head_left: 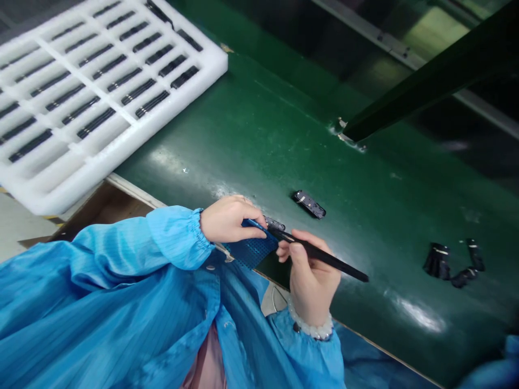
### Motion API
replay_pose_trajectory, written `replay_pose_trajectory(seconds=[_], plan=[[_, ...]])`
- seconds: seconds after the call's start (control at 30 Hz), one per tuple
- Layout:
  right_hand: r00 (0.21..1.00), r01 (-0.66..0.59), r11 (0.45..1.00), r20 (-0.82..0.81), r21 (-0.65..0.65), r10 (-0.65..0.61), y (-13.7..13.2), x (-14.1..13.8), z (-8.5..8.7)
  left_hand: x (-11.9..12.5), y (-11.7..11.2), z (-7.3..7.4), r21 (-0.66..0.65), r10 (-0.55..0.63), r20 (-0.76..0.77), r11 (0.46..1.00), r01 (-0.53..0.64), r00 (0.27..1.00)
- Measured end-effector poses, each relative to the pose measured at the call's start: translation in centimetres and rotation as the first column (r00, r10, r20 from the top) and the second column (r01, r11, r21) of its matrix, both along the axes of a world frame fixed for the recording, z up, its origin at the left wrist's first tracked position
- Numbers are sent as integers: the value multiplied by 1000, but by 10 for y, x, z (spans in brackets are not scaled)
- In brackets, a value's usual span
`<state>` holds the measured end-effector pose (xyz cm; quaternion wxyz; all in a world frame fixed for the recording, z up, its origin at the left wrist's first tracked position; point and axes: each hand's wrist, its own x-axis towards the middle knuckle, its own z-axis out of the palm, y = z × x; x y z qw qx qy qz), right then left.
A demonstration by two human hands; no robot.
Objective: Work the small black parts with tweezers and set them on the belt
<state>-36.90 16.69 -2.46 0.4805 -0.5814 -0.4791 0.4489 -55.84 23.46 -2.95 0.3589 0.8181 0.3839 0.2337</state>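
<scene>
My left hand (231,219) pinches the edge of a blue sheet with a grid of small dots (256,252), which hangs over the table's front edge. Closed around black tweezers (324,254) is my right hand (314,273); their tips point left, toward the left fingertips. A small dark oblong part (276,223) lies by those fingertips, partly covered by the left hand and the tweezers. Whether the tips touch the part or the sheet, I cannot tell. Farther back on the table rests a similar black oblong part (309,204).
A white foam tray (133,141) with rows of slots, many holding black parts, stands at the left on the green table (243,129). Several black pieces (438,262) lie at the right. A dark post (385,111) rises from the table's back. A blue sleeve (492,373) shows at lower right.
</scene>
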Motion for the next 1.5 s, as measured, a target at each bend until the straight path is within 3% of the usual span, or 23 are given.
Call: replay_pose_trajectory(seconds=[0.2, 0.43, 1.1, 1.3, 1.5], plan=[[979, -166, 985, 131, 52, 158, 5, 3, 5, 1, 0, -1, 39, -11, 6, 999, 10, 1000], [999, -35, 999, 19, -19, 35, 7, -4, 3, 2, -1, -1, 25, 2, -47, 1000, -1, 999], [999, 28, 996, 48, -88, -24, 8, -1, 2, 2, -3, -3, 23, -2, -61, 1000, 3, 998], [962, 234, 972, 154, -36, -226, 10, 10, -7, 0, -4, -4, 148, -75, 51, 987, 67, 996], [930, 176, 983, 317, 50, -183, 9, 14, -15, 0, -5, -3, 281, -104, -28, 954, 108, 994]])
